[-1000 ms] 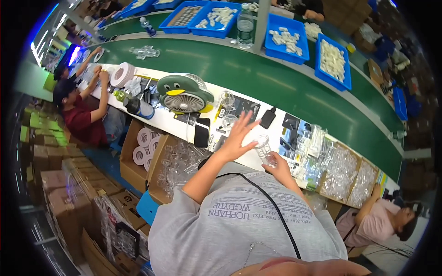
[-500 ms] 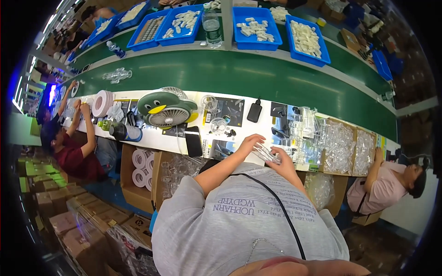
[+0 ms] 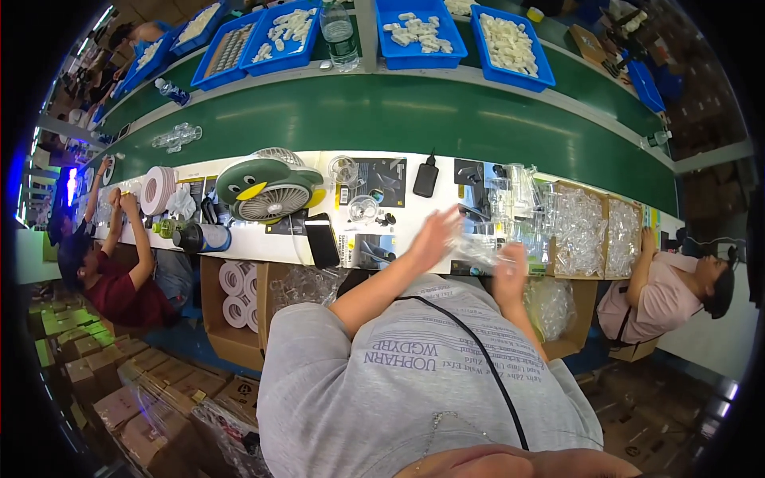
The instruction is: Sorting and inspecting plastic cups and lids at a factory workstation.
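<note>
In front of my body, over the table's near edge, a clear plastic piece (image 3: 478,250) spans the gap between my two hands. My left hand (image 3: 433,239) grips its left end, with the fingers partly blurred. At the right end is my right hand (image 3: 510,272), so smeared by motion that its finger pose is unclear. The exact shape of the plastic piece is blurred too. Just beyond and to the right, more clear plastic parts (image 3: 519,191) stand stacked on the white tabletop (image 3: 406,227).
Left of my hands lie a phone (image 3: 322,241) and a green penguin-faced fan (image 3: 269,187); a black power bank (image 3: 426,177) lies ahead. Cartons of clear parts (image 3: 579,235) stand right. Beyond runs a green conveyor belt (image 3: 382,119), with blue trays (image 3: 510,48) behind. Co-workers sit on both sides.
My hands have moved slightly apart, the right one downward and now blurred. The plastic piece has shifted a little to the right. The whole view has turned slightly.
</note>
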Action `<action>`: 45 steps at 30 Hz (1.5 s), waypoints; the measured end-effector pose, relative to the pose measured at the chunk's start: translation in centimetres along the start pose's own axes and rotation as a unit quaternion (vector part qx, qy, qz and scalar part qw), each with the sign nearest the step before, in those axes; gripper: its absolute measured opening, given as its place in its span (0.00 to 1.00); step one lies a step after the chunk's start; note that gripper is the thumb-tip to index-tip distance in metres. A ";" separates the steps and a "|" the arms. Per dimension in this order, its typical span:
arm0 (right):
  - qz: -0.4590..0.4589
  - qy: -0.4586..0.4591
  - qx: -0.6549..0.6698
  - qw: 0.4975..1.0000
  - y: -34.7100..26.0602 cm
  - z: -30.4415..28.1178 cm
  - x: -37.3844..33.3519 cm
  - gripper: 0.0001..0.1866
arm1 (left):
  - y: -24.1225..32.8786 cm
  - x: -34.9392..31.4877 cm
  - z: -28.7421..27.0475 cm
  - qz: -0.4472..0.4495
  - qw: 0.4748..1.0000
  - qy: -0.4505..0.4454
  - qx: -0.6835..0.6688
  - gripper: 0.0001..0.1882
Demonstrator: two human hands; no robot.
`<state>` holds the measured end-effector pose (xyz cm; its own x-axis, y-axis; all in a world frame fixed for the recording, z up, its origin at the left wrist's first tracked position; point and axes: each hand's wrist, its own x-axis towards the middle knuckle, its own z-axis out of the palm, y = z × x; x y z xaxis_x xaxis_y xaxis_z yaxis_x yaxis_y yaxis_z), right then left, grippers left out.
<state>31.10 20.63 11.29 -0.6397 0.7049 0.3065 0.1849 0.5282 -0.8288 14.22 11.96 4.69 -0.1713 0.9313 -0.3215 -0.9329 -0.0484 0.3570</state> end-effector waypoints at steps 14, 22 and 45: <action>-0.060 0.387 0.189 0.900 -4.9 -4.2 3.4 0.08 | 1.8 -0.5 -1.6 0.010 0.997 0.070 -0.036 0.26; 0.067 0.007 0.027 0.997 -0.9 1.4 0.2 0.11 | 0.2 1.1 0.0 -0.002 0.994 0.020 0.110 0.18; 0.140 -0.181 -0.036 0.973 -0.7 2.0 0.0 0.19 | 0.4 -0.4 -3.8 -0.125 0.982 0.135 0.039 0.14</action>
<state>29.42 19.35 10.88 -0.7748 0.6201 -0.1231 0.4339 0.3800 -0.8169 12.76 10.18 1.61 -0.0270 0.7802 -0.6249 -0.9309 0.2081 0.3001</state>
